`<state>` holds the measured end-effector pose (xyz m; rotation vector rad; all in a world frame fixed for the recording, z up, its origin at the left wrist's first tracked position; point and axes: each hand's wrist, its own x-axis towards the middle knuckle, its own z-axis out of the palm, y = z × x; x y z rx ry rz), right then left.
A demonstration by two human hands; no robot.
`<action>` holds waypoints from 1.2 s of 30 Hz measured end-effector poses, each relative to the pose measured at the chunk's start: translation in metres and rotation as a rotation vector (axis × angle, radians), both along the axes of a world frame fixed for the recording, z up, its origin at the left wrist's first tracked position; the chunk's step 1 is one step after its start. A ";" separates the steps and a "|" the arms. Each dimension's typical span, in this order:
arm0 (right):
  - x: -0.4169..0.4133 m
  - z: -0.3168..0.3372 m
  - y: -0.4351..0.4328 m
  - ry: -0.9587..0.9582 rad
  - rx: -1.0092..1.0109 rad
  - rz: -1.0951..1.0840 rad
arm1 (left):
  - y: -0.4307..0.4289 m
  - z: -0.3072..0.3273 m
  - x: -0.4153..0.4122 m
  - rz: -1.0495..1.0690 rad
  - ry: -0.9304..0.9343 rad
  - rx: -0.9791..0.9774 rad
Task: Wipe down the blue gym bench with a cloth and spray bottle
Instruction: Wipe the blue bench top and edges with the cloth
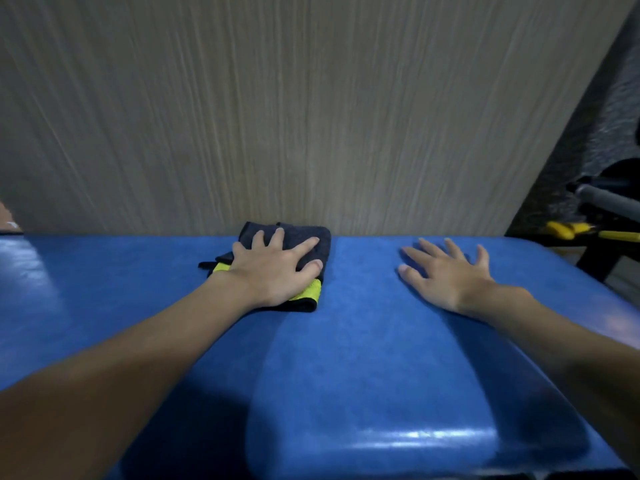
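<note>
Bench [346,358] surface: left hand [273,271], fingers spread, presses cloth [301,232] flat to wipe; right hand [446,275], spread, likely braces.

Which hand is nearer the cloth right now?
Left. The left hand presses flat on the cloth at the bench's far edge; the right hand rests on bare bench to the cloth's right, not touching it.
</note>
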<state>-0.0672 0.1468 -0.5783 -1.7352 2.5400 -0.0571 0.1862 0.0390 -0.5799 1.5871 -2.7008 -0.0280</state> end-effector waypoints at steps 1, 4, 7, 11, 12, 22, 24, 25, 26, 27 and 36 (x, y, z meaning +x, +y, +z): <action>-0.006 -0.003 0.004 -0.015 0.030 -0.025 | 0.002 0.000 -0.008 -0.010 -0.001 0.000; -0.012 -0.005 0.004 -0.061 0.026 0.031 | 0.009 0.000 -0.036 -0.043 0.000 -0.009; -0.046 0.008 0.015 -0.004 -0.073 0.048 | 0.015 0.000 -0.063 -0.071 0.001 -0.014; -0.095 0.004 0.043 -0.045 0.055 -0.109 | 0.022 -0.001 -0.101 -0.104 -0.001 -0.003; -0.098 0.002 0.045 -0.064 0.057 -0.101 | 0.024 -0.001 -0.112 -0.113 -0.001 0.000; -0.175 0.002 0.075 -0.236 -0.030 -0.098 | 0.051 0.004 -0.223 -0.255 0.004 0.004; -0.186 0.000 0.079 -0.292 -0.165 -0.049 | 0.055 0.004 -0.247 -0.295 0.007 -0.003; -0.191 0.001 0.081 -0.324 -0.221 -0.038 | 0.057 0.005 -0.258 -0.313 0.008 -0.006; -0.196 0.001 0.083 -0.342 -0.263 -0.033 | 0.059 0.004 -0.270 -0.332 0.009 -0.007; -0.200 0.002 0.085 -0.355 -0.302 -0.045 | 0.061 0.004 -0.280 -0.350 0.009 -0.008; -0.216 0.001 0.084 -0.873 -0.608 -0.440 | 0.082 0.006 -0.346 -0.592 0.046 0.020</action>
